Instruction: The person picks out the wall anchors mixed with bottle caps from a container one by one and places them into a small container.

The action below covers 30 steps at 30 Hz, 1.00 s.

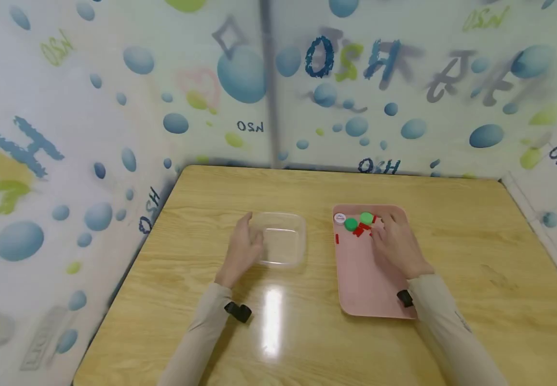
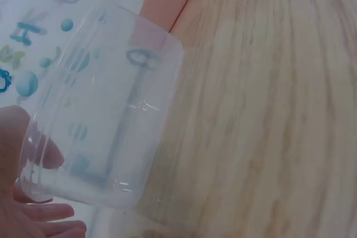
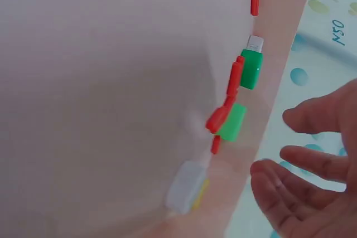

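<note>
My left hand [image 1: 241, 251] is at the left side of a clear plastic container [image 1: 282, 262], its thumb over the rim and its other fingers outside the wall. The container's wall [image 2: 128, 110] shows large in the left wrist view. My right hand [image 1: 396, 244] hovers over the far right of a pink tray [image 1: 370, 284], fingers apart, nothing between them. Beside its fingertips lie small red pieces [image 1: 358, 231], a light green cap [image 1: 366, 217] and a darker green cap [image 1: 351, 224]. A white and yellow piece [image 3: 187, 188] lies nearer the fingers in the right wrist view.
A white printed cap [image 1: 339, 218] sits in the tray's far left corner, with a lone red piece [image 1: 337, 239] below it. The wooden table [image 1: 162, 300] meets patterned walls [image 1: 355, 118] at the back and sides.
</note>
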Available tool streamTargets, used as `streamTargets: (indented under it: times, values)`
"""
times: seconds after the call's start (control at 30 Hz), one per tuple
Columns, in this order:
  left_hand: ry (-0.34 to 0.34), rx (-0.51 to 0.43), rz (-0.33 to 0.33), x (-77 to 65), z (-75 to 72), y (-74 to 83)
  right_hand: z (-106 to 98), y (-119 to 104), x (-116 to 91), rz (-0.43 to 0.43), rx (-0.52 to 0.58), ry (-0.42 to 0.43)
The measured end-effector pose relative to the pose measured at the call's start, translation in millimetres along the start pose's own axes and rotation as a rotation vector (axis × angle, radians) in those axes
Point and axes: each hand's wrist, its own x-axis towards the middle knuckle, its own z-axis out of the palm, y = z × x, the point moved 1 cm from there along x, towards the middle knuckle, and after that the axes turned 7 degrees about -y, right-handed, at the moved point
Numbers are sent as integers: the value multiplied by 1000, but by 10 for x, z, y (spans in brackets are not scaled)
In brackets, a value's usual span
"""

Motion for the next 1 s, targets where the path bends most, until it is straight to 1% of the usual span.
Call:
streamTargets:
  times: [0.07,0.13,0.23,0.37,0.47,0.6,0.83,1.0]
  values:
    - [20,-45,-13,-24,-20,-28,30,-11,23,39,41,-46]
    - [49,-64,-18,-43,-39,-42,59,-14,37,76,57,-87]
    - [86,-53,-14,-52,-44,-45,80,-3,35,119,61,-128]
    - [115,-30,-4,-35,-3,-34,88,38,2,165,52,-167]
    - [132,-34,-5,-27,36,-18,87,70,-14,167,49,-191]
    - [151,-29,9,-17,81,-8,79,97,-30,176,50,-221]
    - [174,-8,24,11,24,-25,66,86,49,184,72,-244]
    - [202,-5,37,-15,91,-43,83,116,26,219,65,-267]
